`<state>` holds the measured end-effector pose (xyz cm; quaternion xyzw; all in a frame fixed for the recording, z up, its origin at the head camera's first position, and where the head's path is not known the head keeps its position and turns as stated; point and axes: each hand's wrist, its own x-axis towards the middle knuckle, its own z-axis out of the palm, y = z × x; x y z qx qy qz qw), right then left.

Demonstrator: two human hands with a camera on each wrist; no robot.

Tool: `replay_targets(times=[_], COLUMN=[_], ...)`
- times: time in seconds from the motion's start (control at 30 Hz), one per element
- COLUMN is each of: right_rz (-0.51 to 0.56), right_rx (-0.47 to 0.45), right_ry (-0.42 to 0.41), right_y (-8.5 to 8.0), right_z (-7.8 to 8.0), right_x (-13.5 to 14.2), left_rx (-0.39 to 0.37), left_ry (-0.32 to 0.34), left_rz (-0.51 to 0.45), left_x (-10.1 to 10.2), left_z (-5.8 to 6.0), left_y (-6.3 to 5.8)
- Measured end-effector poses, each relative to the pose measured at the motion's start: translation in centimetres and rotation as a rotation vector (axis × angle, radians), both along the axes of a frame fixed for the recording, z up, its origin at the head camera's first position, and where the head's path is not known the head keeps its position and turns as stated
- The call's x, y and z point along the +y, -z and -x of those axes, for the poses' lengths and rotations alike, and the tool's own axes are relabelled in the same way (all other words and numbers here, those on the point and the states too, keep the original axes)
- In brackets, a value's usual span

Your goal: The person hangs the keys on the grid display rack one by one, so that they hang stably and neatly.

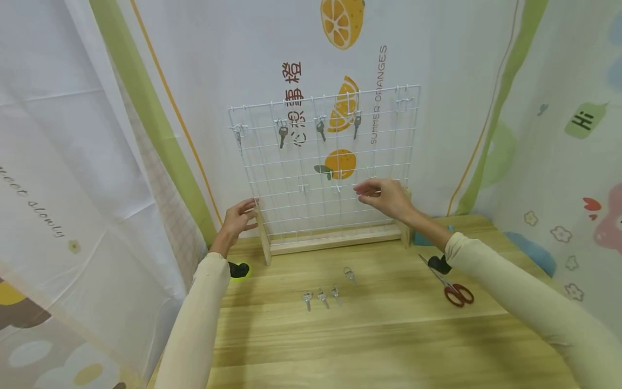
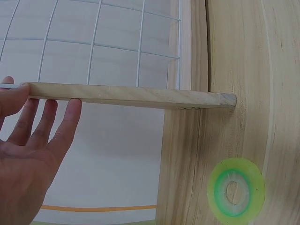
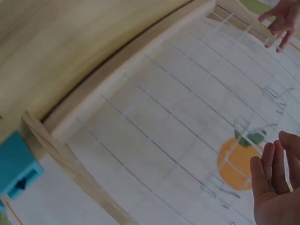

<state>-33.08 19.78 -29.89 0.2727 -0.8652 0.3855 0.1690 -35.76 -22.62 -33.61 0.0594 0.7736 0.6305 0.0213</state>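
A white wire grid rack (image 1: pixel 291 208) stands upright in a wooden base. My left hand (image 1: pixel 237 220) holds its wooden side post (image 2: pixel 131 95), thumb on one face and fingertips on the other. My right hand (image 1: pixel 389 197) is in front of the lower right of the grid, fingers extended and close together; I see nothing held in them. Close to those fingers are white hooks (image 1: pixel 338 188) on the grid. Keys (image 1: pixel 283 135) hang from several hooks in the upper row; the top right hook (image 1: pixel 404 102) has none. Several keys (image 1: pixel 323 297) lie on the table before the rack.
Red-handled scissors (image 1: pixel 459 295) lie on the right, beside a black object (image 1: pixel 439 264). Behind my right forearm is a teal object (image 3: pixel 18 161). A green tape roll (image 2: pixel 236 191) sits left of the rack. Printed curtains surround the wooden table (image 1: pixel 389 346).
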Motion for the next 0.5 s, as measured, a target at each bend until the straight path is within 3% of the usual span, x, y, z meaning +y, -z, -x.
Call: replay_targets(times=[0.17, 0.5], right_rz=[-0.018, -0.041], right_rx=[-0.013, -0.019], right_ry=[-0.025, -0.105], right_y=[3.1, 9.2], right_z=[-0.1, -0.3], right_x=[-0.5, -1.9], left_rx=[-0.003, -0.015], left_ry=[0.007, 0.006], left_rz=[0.014, 0.011], left_x=[0.1, 0.1], left_z=[-0.4, -0.4], left_y=[-0.6, -0.7])
